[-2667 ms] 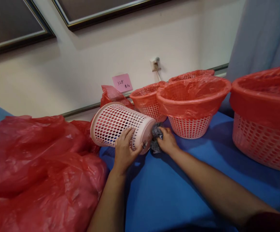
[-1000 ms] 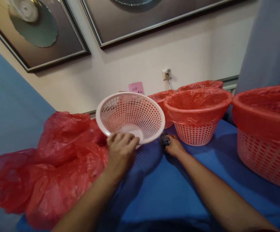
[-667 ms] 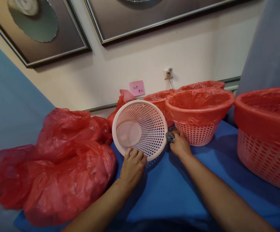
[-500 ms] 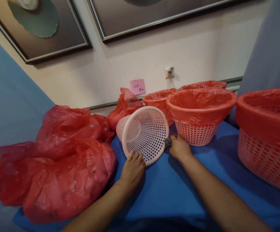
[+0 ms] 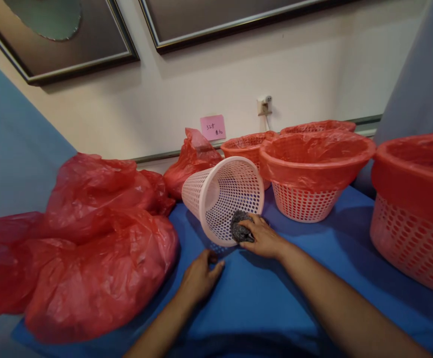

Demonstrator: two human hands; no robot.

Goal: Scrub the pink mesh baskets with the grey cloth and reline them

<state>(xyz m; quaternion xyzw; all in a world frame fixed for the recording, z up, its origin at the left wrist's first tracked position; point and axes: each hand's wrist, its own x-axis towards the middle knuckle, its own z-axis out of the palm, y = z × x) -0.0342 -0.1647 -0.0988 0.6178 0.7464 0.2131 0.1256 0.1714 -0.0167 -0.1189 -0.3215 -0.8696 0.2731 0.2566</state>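
A white perforated plastic basket point(image 5: 194, 191) lies on its side on the blue table cover point(image 5: 239, 303), its mouth facing me. My right hand point(image 5: 262, 237) grips a dark grey scouring pad point(image 5: 241, 226) at the lower right of the basket's rim. My left hand point(image 5: 200, 276) is just below the rim, apart from it, with thumb and fingers spread and nothing in them.
Full red plastic bags point(image 5: 108, 268) fill the left side. A smaller red bag point(image 5: 192, 154) stands behind the basket. To the right are several baskets lined with red bags, including a near one point(image 5: 414, 233) and a middle one point(image 5: 306, 199). A pink note point(image 5: 212, 127) is on the wall.
My left hand has let go of the basket's rim and dropped below it. The right hand has brought the scouring pad leftward to the mouth. The basket has turned slightly.
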